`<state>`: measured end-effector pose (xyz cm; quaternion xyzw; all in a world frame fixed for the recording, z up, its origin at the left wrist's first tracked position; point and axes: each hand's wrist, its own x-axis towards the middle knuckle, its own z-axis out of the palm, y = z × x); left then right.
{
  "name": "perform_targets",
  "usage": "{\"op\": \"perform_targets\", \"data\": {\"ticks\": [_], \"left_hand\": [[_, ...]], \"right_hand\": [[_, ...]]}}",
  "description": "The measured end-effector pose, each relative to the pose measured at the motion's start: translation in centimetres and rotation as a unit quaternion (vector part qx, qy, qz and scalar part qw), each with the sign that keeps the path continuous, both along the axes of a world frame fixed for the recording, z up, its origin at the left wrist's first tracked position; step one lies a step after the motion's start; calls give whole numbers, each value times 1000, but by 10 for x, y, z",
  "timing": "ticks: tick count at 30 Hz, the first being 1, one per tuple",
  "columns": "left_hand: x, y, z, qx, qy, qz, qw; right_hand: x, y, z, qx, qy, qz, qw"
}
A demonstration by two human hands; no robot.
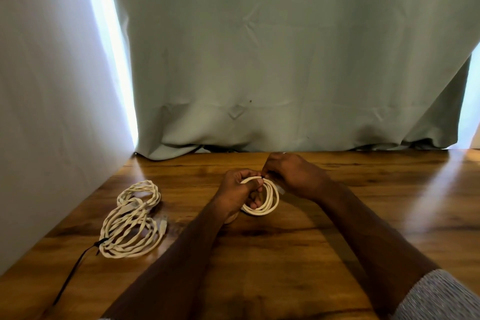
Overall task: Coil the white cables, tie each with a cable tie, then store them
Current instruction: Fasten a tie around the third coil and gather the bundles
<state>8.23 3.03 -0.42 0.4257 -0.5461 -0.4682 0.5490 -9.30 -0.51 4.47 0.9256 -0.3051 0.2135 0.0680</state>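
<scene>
A small coil of white cable (pixel 271 202) stands just above the wooden table (pixel 285 254), in the middle. My left hand (pixel 237 189) grips the coil's left side, fingers curled through the loop. My right hand (pixel 291 174) pinches something small at the coil's top; whether it is a tie or the cable end is too small to tell. On the left lies a bigger coil of white cable (pixel 130 234) bound by a black cable tie (pixel 100 244), whose long black tail trails toward the table's front edge. A second white coil (pixel 140 193) lies just behind it.
A grey-green curtain (pixel 285 60) hangs down to the table's back edge. A pale wall (pixel 52 112) borders the table on the left. Bare wood lies to the right of my hands and in front of them.
</scene>
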Motion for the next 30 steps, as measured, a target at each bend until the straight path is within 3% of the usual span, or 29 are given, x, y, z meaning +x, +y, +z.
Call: {"op": "perform_targets", "data": {"ticks": [11, 30], "left_hand": [[-9, -2, -5, -28, -37, 65, 997], [-15, 1, -4, -54, -76, 101, 991]], "right_hand": [[5, 1, -5, -39, -12, -17, 999], [12, 1, 3, -4, -1, -61, 998]]}}
